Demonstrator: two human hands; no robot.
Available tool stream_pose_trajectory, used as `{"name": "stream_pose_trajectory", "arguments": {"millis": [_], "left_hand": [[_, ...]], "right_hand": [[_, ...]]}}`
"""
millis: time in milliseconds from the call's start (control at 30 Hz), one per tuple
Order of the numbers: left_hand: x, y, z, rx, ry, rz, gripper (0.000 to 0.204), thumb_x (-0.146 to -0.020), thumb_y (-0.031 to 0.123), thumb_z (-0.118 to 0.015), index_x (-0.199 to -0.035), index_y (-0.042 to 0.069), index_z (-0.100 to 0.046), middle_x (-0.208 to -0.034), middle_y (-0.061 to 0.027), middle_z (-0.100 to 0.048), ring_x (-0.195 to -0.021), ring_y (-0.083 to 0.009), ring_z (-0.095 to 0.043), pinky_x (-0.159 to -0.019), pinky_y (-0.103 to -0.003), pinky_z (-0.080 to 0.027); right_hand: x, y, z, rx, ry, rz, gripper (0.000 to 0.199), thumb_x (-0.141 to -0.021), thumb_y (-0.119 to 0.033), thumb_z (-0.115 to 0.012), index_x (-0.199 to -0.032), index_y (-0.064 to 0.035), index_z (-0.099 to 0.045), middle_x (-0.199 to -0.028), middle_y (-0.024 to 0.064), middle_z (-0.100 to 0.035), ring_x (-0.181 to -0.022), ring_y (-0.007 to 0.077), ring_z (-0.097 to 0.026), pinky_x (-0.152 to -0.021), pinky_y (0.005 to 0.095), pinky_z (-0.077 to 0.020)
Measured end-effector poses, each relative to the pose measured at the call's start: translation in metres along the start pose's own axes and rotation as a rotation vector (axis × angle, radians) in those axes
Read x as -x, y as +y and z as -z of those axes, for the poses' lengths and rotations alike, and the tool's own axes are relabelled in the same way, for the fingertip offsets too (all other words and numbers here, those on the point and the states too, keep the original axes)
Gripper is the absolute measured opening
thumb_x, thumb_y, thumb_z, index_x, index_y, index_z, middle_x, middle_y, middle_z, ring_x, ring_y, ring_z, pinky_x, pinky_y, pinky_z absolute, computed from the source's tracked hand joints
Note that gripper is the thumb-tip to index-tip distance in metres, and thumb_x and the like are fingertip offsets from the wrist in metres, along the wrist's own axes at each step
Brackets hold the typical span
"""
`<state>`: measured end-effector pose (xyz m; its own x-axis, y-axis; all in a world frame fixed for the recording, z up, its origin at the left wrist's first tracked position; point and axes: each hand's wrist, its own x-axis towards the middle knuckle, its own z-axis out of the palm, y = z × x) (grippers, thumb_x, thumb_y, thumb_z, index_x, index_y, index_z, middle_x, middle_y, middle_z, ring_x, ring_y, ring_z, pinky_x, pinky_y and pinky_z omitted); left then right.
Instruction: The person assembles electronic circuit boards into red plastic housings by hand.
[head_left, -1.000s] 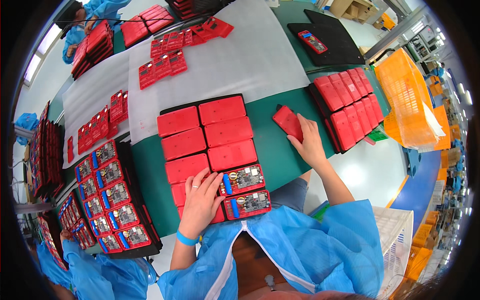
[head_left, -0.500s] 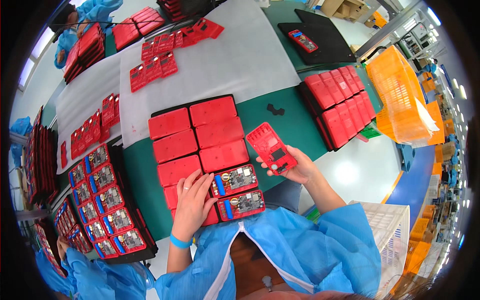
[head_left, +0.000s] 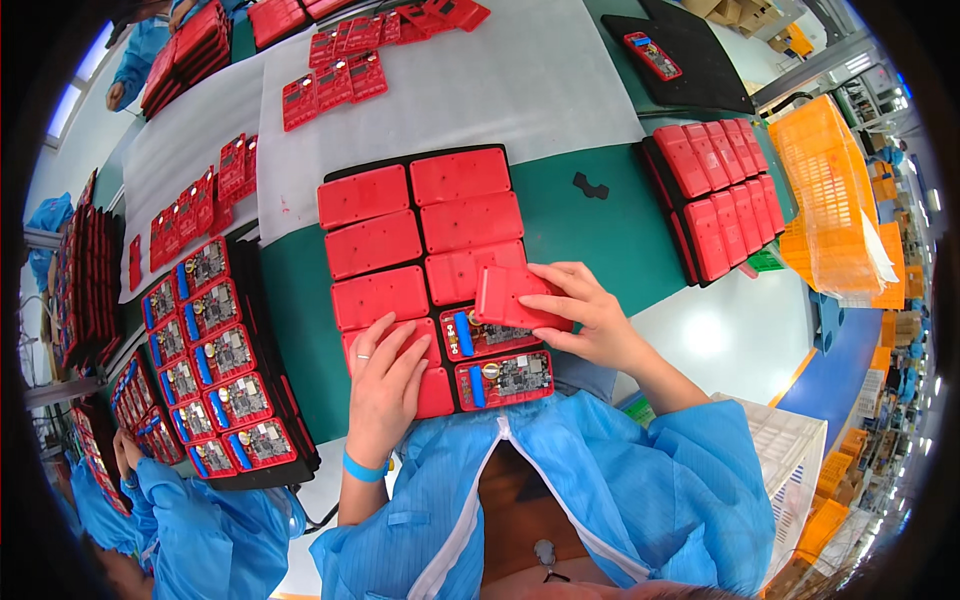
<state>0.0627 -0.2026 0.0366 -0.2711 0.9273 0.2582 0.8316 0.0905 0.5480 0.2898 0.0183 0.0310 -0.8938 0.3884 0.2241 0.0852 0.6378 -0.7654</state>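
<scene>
Red rectangular plastic cover (head_left: 503, 299), pinched in half-curled right hand (head_left: 592, 320), newly flipped smooth-side-up, partly hiding blue-and-grey circuit board (head_left: 492, 341), with empty left hand (head_left: 384, 378) spread loosely over flat red casing (head_left: 433, 352).

Bright, fairly even light glares on the pale floor (head_left: 690, 335), while fisheye distortion bends outlying shapes.

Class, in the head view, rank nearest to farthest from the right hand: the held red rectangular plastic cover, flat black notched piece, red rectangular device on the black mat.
1. Red rectangular plastic cover: in the right hand.
2. Flat black notched piece: ahead, on the green tabletop.
3. Red rectangular device: farther ahead, slightly right, on the black mat.
</scene>
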Motion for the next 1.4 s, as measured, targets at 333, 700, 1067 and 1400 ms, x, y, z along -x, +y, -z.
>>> {"name": "stream_pose_trajectory", "arguments": {"millis": [333, 700, 1067, 1400], "left_hand": [[0.007, 0.007, -0.01, -0.029, -0.081, -0.085, 0.036, -0.078, 0.002, -0.072, -0.111, 0.015, -0.077, -0.128, -0.0152, -0.059, -0.129, -0.0401, -0.047, -0.106, -0.057, -0.039], [0.006, 0.014, -0.016, -0.158, -0.135, -0.139, 0.043, -0.075, 0.002, -0.072, -0.112, 0.022, -0.078, -0.131, -0.0147, -0.054, -0.129, -0.0394, -0.045, -0.109, -0.058, -0.034], [-0.013, 0.021, -0.022, -0.235, -0.148, -0.101, 0.054, -0.072, -0.006, -0.066, -0.123, 0.013, -0.073, -0.132, -0.0167, -0.053, -0.129, -0.0404, -0.044, -0.109, -0.057, -0.034], [-0.003, 0.029, -0.036, -0.208, -0.151, -0.085, 0.052, -0.076, 0.0, -0.067, -0.128, 0.007, -0.069, -0.132, -0.0177, -0.054, -0.128, -0.039, -0.044, -0.108, -0.058, -0.035]], "right_hand": [[0.007, 0.008, 0.0, 0.146, 0.107, -0.028, 0.052, -0.074, -0.009, -0.084, -0.125, -0.0118, -0.072, -0.146, 0.0133, -0.056, -0.12, 0.0361, -0.052, -0.097, 0.0437, -0.0503], [0.015, 0.005, -0.001, 0.104, 0.12, -0.04, 0.053, -0.073, -0.009, -0.085, -0.125, -0.0121, -0.071, -0.145, 0.0134, -0.057, -0.119, 0.0362, -0.053, -0.099, 0.0442, -0.0495], [0.026, 0.01, -0.008, 0.042, 0.166, -0.077, 0.053, -0.075, -0.009, -0.085, -0.126, -0.0116, -0.07, -0.143, 0.0139, -0.058, -0.121, 0.0352, -0.054, -0.099, 0.0427, -0.0504], [0.034, 0.004, -0.036, -0.195, 0.24, -0.261, 0.054, -0.083, -0.013, -0.082, -0.133, -0.0032, -0.065, -0.14, 0.0194, -0.061, -0.126, 0.033, -0.058, -0.107, 0.0418, -0.0456]]}}
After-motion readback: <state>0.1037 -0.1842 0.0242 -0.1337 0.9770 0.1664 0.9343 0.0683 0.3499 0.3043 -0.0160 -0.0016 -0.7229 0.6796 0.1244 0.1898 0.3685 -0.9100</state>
